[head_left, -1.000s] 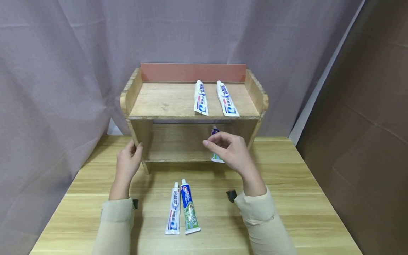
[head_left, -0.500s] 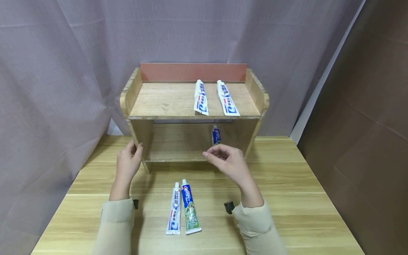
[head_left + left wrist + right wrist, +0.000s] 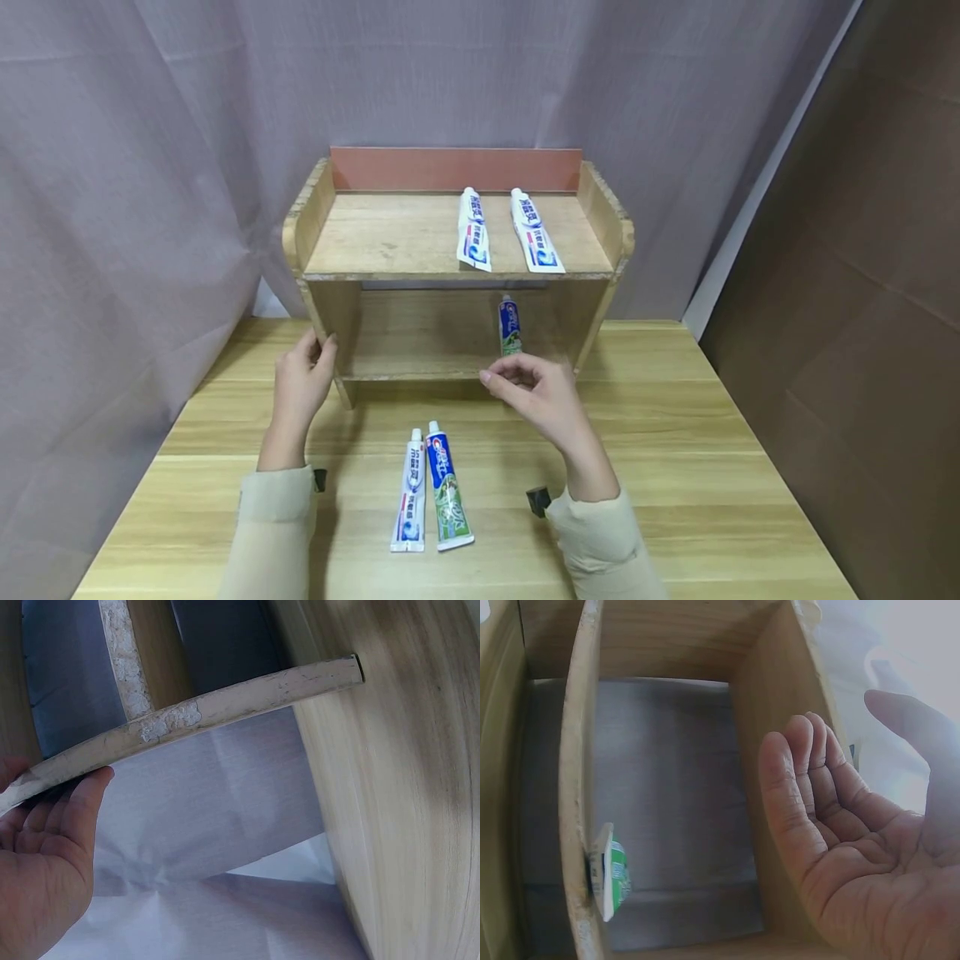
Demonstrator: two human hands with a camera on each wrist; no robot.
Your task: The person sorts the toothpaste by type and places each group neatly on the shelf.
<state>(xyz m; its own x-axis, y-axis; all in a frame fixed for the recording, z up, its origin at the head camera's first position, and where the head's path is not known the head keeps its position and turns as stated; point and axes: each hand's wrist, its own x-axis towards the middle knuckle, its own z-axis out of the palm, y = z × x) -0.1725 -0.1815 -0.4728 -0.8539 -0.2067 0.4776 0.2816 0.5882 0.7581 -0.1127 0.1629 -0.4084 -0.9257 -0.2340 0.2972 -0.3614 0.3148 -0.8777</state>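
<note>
My left hand (image 3: 302, 375) grips the left side panel of a two-tier wooden shelf (image 3: 375, 237); the left wrist view shows fingers and thumb either side of the panel edge (image 3: 232, 703). My right hand (image 3: 546, 402) hovers before the lower tier with fingers loosely bent, holding nothing. Behind it a blue-and-green toothpaste tube (image 3: 509, 321) lies on the lower tier, its near end hidden by the hand in the head view. In the right wrist view, that tube's green end (image 3: 616, 874) shows at the tier's edge, apart from my open right palm (image 3: 847, 832).
Two white toothpaste tubes, one (image 3: 473, 231) left of the other (image 3: 536, 233), lie on the upper tier. On the wooden table (image 3: 712, 467) in front, a white tube (image 3: 409, 500) lies beside a blue-and-green one (image 3: 448, 492). Grey curtain (image 3: 150, 167) hangs behind.
My right hand has drawn down and back from the lower tier, uncovering more of the blue-and-green tube there. The left hand keeps its hold on the panel.
</note>
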